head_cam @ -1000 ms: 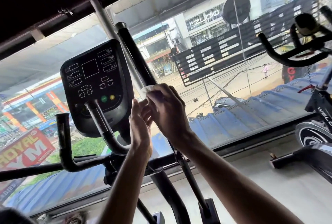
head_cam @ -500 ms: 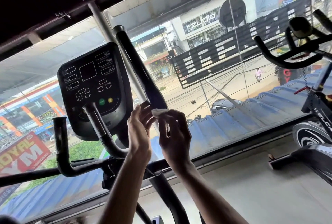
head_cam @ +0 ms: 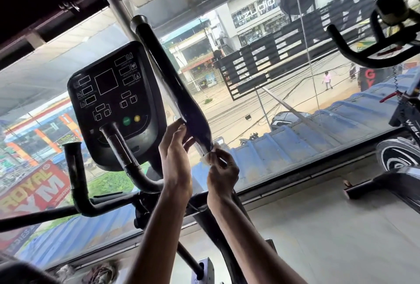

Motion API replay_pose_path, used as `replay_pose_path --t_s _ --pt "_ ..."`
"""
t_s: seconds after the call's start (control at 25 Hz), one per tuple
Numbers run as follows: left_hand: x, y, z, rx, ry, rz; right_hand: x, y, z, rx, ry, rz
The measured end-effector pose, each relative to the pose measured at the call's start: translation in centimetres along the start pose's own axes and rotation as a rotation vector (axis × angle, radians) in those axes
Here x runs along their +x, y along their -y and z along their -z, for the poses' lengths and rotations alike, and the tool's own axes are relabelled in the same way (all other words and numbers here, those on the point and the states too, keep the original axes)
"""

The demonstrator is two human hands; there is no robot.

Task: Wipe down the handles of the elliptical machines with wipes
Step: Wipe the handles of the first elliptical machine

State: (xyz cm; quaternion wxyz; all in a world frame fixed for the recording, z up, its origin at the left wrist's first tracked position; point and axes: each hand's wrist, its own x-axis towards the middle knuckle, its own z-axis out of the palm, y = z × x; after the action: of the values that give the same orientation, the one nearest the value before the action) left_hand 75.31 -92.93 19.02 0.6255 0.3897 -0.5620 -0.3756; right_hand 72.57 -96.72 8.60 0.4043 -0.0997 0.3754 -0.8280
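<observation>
The elliptical's long black right handle [head_cam: 168,74] rises diagonally from centre to upper left, beside the black console [head_cam: 113,104]. My left hand [head_cam: 176,158] reaches up to the handle's lower end, fingertips touching its left edge. My right hand [head_cam: 221,172] pinches a small white wipe [head_cam: 208,157] against the metal shaft just below the black grip. Most of the wipe is hidden by my fingers. Two shorter black fixed handles [head_cam: 75,174] curve up below and left of the console.
A large window [head_cam: 284,101] fills the front, with a street and buildings beyond. An exercise bike [head_cam: 400,124] with black handlebars stands at the right. Grey floor [head_cam: 329,226] spreads at the lower right. The elliptical's frame bars [head_cam: 34,215] cross low on the left.
My right hand with the wipe has slid down the handle, from mid-grip to the shaft below its lower end. My left hand has opened and stayed by the handle's lower part.
</observation>
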Motion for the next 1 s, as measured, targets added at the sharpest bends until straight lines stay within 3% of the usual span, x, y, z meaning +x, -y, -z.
replay_pose_path --t_s 0.08,0.24,0.44,0.6,0.76,0.92,1.0 --pt "-0.1 0.4 -0.2 0.021 -0.005 -0.030 0.4 -0.5 0.0 -0.007 -0.020 -0.068" --pt "0.0 0.9 -0.3 0.033 -0.026 -0.087 0.0 -1.1 -0.3 0.036 0.002 0.047" --pt "-0.5 1.0 -1.2 0.086 -0.044 -0.142 3.2 -1.9 0.3 -0.086 -0.047 -0.269" --pt "-0.2 1.9 -1.3 0.119 -0.115 -0.185 2.2 -2.5 -0.1 -0.064 -0.026 -0.074" --pt "-0.2 2.5 -1.7 0.119 -0.162 -0.188 4.7 -3.6 0.4 -0.122 -0.044 -0.261" --pt "0.0 3.1 -2.1 0.100 -0.213 -0.214 4.4 -4.0 0.6 -0.078 0.009 -0.136" --pt "0.1 3.3 -2.4 0.100 -0.260 -0.217 5.6 -4.9 0.5 -0.121 0.036 -0.188"
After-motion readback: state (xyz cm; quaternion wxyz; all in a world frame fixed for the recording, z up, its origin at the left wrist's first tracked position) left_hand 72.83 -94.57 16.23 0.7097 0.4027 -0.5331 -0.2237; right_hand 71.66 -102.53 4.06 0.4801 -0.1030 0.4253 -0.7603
